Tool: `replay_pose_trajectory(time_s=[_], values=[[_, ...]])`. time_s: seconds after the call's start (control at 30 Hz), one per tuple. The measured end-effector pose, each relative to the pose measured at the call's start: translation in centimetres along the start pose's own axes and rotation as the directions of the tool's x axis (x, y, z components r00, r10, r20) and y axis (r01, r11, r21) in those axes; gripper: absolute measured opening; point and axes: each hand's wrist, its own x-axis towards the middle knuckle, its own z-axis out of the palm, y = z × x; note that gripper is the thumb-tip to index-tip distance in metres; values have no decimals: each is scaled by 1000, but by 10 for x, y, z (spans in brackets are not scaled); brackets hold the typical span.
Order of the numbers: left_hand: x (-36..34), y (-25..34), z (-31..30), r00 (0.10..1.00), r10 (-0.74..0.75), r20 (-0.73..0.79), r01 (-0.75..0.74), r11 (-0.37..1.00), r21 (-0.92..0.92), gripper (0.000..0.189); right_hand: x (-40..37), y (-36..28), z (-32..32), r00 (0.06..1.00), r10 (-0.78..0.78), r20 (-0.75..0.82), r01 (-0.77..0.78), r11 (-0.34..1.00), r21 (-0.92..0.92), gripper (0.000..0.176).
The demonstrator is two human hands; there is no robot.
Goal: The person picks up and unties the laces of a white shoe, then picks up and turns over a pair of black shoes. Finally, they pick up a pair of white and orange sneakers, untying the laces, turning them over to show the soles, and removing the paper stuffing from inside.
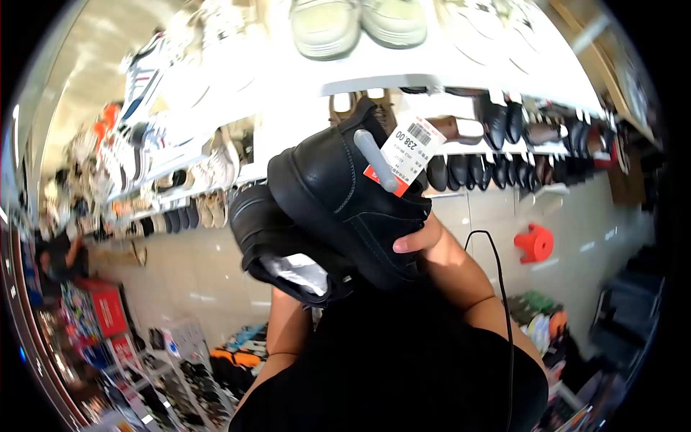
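Observation:
Two black leather shoes are held up before my chest, close together. My right hand (421,237) grips the nearer black shoe (324,169) at its heel end, thumb pressed on the side. From that shoe hangs a white price tag (410,147) reading 238.00, with a grey elongated plastic piece (376,160) beside it. The other black shoe (253,216) is partly behind the first, its opening towards me and whitish stuffing (296,272) inside. My left forearm (288,324) reaches up to this shoe, which hides the left hand's fingers.
White shelves (432,81) with many shoes curve around the front. A red stool (534,243) stands on the tiled floor at right. A black cable (500,288) runs down by my right arm. Another person (61,255) is at far left, near a red box (108,311).

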Motion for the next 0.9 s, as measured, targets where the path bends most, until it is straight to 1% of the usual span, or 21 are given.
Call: replay_pose_trajectory(time_s=[0.03, 0.1, 0.2, 0.23, 0.27, 0.37, 0.4, 0.5, 0.53, 0.6, 0.7, 0.77, 0.8, 0.83, 0.87, 0.9], values=[[1, 2, -1, 999, -39, 30, 38, 999, 12, 89, -8, 1, 1, 999, -32, 25, 32, 999, -4, 107], [4, 4, -4, 990, -111, 91, 109, 994, 31, 91, -20, 8, 19, 993, -112, -25, 113, 992, 48, 107], [4, 7, -12, 959, -220, 180, 214, 975, 50, 95, -48, 1, 60, 959, -232, -166, 216, 971, -106, 107], [3, 9, -16, 944, -257, 209, 250, 967, 59, 96, -55, 19, 56, 913, -349, -210, 290, 919, -267, 107], [1, 13, -19, 929, -286, 234, 277, 958, 69, 97, -57, 29, 54, 896, -422, -139, 366, 878, -309, 108], [-7, 23, -27, 882, -365, 298, 352, 931, 100, 100, -70, 56, 87, 807, -490, -330, 343, 844, -412, 107], [-10, 24, -28, 865, -388, 318, 374, 921, 107, 102, -73, 69, 93, 760, -552, -343, 368, 800, -473, 107], [-14, 25, -25, 812, -443, 379, 431, 894, 121, 105, -90, 87, 110, 659, -624, -421, 352, 750, -560, 107], [-15, 22, -23, 793, -459, 399, 449, 885, 126, 106, -97, 89, 117, 647, -602, -467, 344, 777, -527, 104], [-18, 18, -17, 753, -491, 439, 487, 864, 131, 108, -111, 100, 119, 597, -647, -474, 368, 746, -555, 100], [-28, 10, -5, 702, -521, 486, 525, 839, 143, 112, -132, 94, 132, 553, -732, -398, 286, 615, -734, 91], [-36, 4, 2, 679, -531, 508, 539, 830, 146, 114, -131, 81, 153, 510, -799, -319, 301, 512, -804, 88], [-41, -1, 7, 668, -536, 516, 547, 824, 148, 115, -135, 70, 157, 520, -824, -224, 291, 418, -861, 84], [-46, -4, 11, 662, -535, 525, 548, 823, 148, 116, -142, 63, 161, 519, -827, -216, 260, 393, -882, 80], [-51, -8, 16, 657, -533, 534, 547, 823, 149, 117, -149, 53, 169, 547, -802, -241, 195, 402, -894, 83], [-57, -14, 21, 651, -530, 543, 545, 825, 151, 119, -155, 46, 173, 555, -788, -267, 181, 428, -886, 87]])
